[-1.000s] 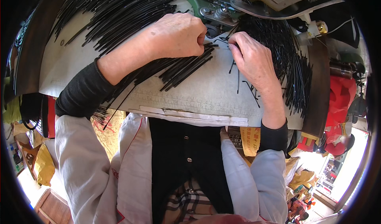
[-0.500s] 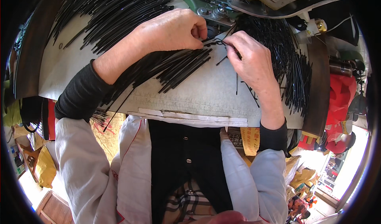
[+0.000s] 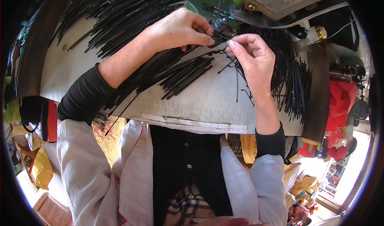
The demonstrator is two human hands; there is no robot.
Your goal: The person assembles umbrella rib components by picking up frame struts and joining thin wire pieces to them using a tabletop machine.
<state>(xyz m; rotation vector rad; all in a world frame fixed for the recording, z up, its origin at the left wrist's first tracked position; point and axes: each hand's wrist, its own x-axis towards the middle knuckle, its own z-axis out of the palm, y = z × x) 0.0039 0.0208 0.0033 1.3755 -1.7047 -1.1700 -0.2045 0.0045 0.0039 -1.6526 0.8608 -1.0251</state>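
Observation:
My left hand [image 3: 185, 30] is closed in a pinch over the far middle of the worktable, thumb and fingertips together on a thin black cord [image 3: 223, 36]. My right hand [image 3: 255, 57] faces it from the right, thumb and forefinger pinched at the cord's other end. The cord runs across the small gap between both hands, in front of a green machine [image 3: 199, 1]. Beneath the hands lies a row of black cords or strips [image 3: 187, 80], side by side and slanting. Some looped ends show near my right fingers. What the fingertips cover is hidden.
Many long black strips [image 3: 124, 16] fan out at the far left. A tangled heap of black cords [image 3: 294, 72] lies on the right. The pale worktable [image 3: 192, 106] has ruler marks along its front and dark raised sides. Red cloth [image 3: 341, 104] hangs beyond the right side.
My right hand has turned and lifted slightly away from the looped cord ends, its fingers now pinched higher. My left hand has shifted slightly right, and a cord now spans between them.

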